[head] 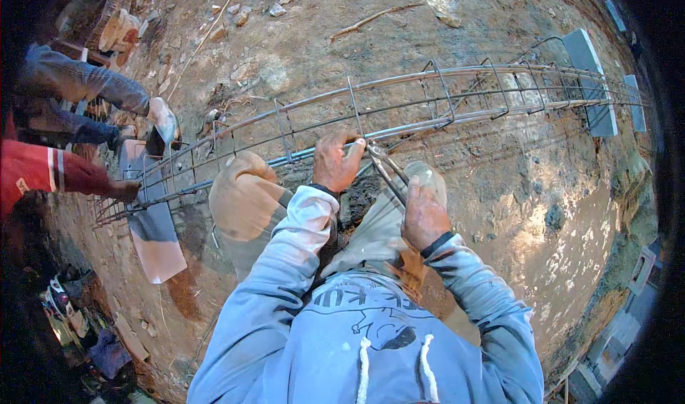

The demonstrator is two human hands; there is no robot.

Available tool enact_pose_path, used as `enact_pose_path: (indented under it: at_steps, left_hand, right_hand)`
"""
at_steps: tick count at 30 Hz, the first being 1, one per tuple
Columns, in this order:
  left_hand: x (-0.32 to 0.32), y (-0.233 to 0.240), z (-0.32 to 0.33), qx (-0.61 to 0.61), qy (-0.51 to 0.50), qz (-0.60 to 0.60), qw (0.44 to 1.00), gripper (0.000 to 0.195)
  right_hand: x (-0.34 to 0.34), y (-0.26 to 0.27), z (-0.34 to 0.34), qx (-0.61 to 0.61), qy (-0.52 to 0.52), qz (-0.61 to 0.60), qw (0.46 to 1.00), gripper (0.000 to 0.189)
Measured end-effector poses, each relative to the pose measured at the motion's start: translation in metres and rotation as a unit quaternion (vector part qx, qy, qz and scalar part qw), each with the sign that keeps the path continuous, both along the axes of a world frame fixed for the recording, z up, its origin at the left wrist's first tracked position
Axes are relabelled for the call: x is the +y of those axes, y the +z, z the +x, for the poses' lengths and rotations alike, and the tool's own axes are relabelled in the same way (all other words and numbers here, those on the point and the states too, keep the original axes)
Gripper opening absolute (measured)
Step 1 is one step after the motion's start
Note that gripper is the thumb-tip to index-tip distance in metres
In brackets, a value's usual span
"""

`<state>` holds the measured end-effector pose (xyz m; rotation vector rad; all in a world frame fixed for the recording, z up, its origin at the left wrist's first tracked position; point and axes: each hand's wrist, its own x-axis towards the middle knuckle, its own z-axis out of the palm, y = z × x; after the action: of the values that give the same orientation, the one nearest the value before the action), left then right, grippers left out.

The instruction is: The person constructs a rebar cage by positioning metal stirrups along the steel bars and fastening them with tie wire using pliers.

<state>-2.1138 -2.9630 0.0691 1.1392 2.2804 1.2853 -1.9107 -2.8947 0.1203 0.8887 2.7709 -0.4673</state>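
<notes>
A long steel rebar cage (316,104) with wire-like stirrups stretches across the view before me. My left hand (337,160) grips its near lower bar beside a stirrup (353,104), thumb and fingers around the joint. In my right hand (426,214) are the handles of metal pliers or nippers (389,173), whose jaws meet the cage right beside my left thumb. Any tie wire at the jaws is too small to make out. My knees are bent close under the cage.
Flat pale blocks (155,233) (594,83) stand under the cage at left and right. At left, a co-worker's hand (126,190) in a red sleeve touches its end, near another person's jeans-clad leg (91,80). Stones (443,8) and a stick (374,20) lie on the dirt beyond.
</notes>
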Motion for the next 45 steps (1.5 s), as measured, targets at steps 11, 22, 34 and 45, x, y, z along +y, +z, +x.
enact_pose_path:
  at_steps: [11,22,34,45]
  left_hand:
    - [0.005,0.008,-0.008,-0.09,0.065,-0.11,0.988,0.024]
    - [0.003,0.003,-0.011,-0.142,0.055,-0.025,0.988,0.015]
    - [0.001,-0.004,-0.011,-0.11,0.031,-0.073,0.991,0.022]
    - [0.007,-0.004,-0.027,-0.082,-0.08,-0.151,0.982,0.027]
  right_hand:
    - [0.001,0.005,-0.002,0.021,0.001,0.01,1.0,0.046]
    - [0.001,-0.019,0.002,0.065,-0.125,-0.424,0.894,0.024]
    - [0.004,-0.013,0.008,0.047,-0.264,-0.745,0.61,0.026]
    - [0.005,-0.04,0.012,0.014,-0.135,-0.285,0.949,0.052]
